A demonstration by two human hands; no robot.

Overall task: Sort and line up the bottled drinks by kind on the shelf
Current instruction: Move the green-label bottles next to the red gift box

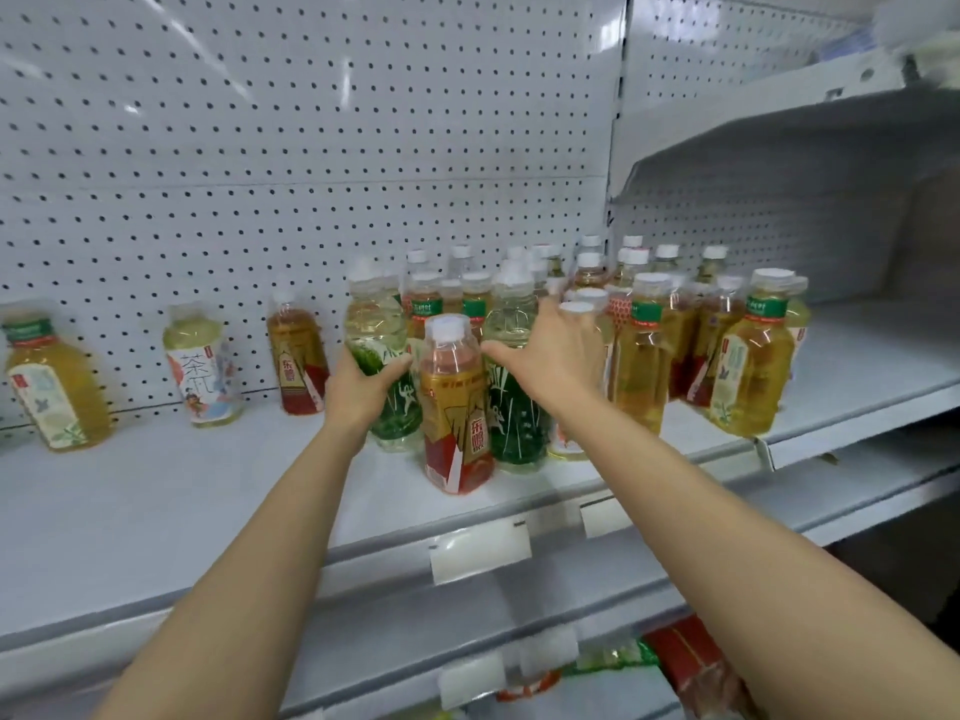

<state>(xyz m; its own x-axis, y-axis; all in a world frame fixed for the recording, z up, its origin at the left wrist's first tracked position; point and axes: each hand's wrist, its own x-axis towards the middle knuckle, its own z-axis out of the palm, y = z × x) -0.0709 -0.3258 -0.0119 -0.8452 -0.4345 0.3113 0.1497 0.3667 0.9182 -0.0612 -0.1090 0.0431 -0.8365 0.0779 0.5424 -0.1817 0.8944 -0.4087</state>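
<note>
The left hand [358, 387] grips a green-labelled bottle [382, 350] of pale drink, its fingers curled round the label while the bottle stands on the white shelf [182, 491]. The right hand [556, 350] reaches over a second green-labelled bottle [514, 366], its fingers spread wide and straight among the white caps behind, with the thumb beside that bottle's shoulder; whether it touches is unclear. Between the two hands, nearer the shelf's front edge, stands a red-and-gold labelled bottle [457, 402] of amber drink. Behind and to the right a mixed cluster of bottles [649, 314] crowds the shelf. To the left, against the pegboard back [260, 148], three bottles stand apart: a matching red-and-gold one [298, 350], a white-labelled one [202, 363] and a yellow tea bottle [52, 376].
</note>
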